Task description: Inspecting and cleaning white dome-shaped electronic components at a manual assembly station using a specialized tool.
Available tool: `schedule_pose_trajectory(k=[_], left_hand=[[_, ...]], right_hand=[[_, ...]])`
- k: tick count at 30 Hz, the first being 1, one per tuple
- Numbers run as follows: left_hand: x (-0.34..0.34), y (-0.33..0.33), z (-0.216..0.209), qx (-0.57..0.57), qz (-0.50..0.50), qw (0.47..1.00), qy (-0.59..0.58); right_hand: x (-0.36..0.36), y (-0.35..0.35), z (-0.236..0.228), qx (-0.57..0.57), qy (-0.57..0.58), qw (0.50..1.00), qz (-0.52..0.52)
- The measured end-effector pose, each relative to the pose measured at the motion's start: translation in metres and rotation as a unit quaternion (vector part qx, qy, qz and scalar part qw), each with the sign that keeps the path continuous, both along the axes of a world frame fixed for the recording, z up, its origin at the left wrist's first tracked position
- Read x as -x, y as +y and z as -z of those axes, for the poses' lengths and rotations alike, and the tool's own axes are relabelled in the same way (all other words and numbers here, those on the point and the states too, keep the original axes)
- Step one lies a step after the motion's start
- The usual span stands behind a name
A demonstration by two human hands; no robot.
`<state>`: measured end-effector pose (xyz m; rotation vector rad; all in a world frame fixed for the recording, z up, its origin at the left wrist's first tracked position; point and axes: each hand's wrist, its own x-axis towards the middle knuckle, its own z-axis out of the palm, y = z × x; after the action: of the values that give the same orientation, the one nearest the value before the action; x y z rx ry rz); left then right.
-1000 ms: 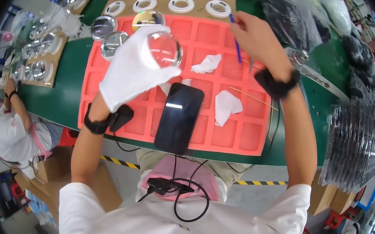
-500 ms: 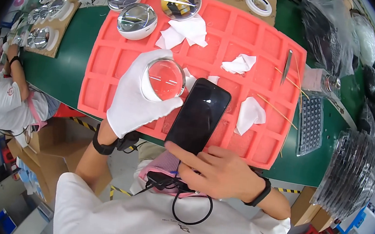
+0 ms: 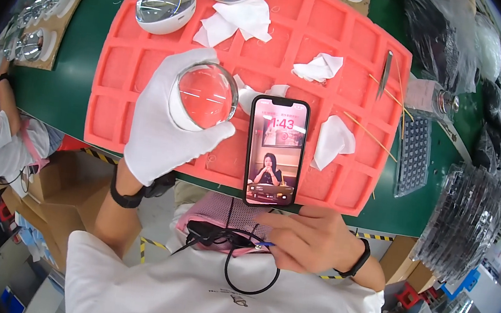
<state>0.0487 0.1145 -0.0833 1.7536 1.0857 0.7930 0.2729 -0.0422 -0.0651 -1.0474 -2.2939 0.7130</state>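
Observation:
My left hand, in a white glove, grips a clear, round glass lens by its side above the pink compartment tray. Through the glass the tray's pink shows. A black smartphone stands at the tray's near edge, its screen lit with a lock-screen photo. Just below its lower edge is my bare right hand, index finger stretched out to the left and the other fingers bent. It appears to hold nothing. A thin black cable loops by its fingertips.
Crumpled white wipes lie in several compartments. At the far left of the tray stand glass domes, one on a white base. Tweezers and thin wooden sticks lie at right, near a keyboard and stacked black trays. A co-worker sits left.
The phone's dark screen has lit up, and the phone is now straighter. My right hand has drawn back from the phone toward me. My left hand keeps holding the lens. The view has shifted.

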Motion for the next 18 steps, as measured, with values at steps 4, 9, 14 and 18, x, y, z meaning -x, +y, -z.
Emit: schedule_pose_trajectory(k=[4, 9, 14, 18], left_hand=[[-0.003, 0.007, -0.022, 0.030, 0.047, 0.998, -0.015], [-0.048, 0.040, -0.056, -0.187, 0.177, 0.965, 0.044], [-0.103, 0.093, -0.019, -0.217, 0.255, 0.942, 0.021], [-0.115, 0.096, 0.004, -0.046, 0.295, 0.954, -0.011]], right_hand=[[-0.008, 0.000, 0.012, 0.062, 0.020, 0.997, 0.042], [-0.024, 0.013, 0.007, 0.106, 0.079, 0.980, 0.151], [-0.025, 0.015, 0.004, 0.074, 0.127, 0.982, 0.115], [-0.014, 0.003, 0.001, 0.108, 0.092, 0.987, 0.080]])
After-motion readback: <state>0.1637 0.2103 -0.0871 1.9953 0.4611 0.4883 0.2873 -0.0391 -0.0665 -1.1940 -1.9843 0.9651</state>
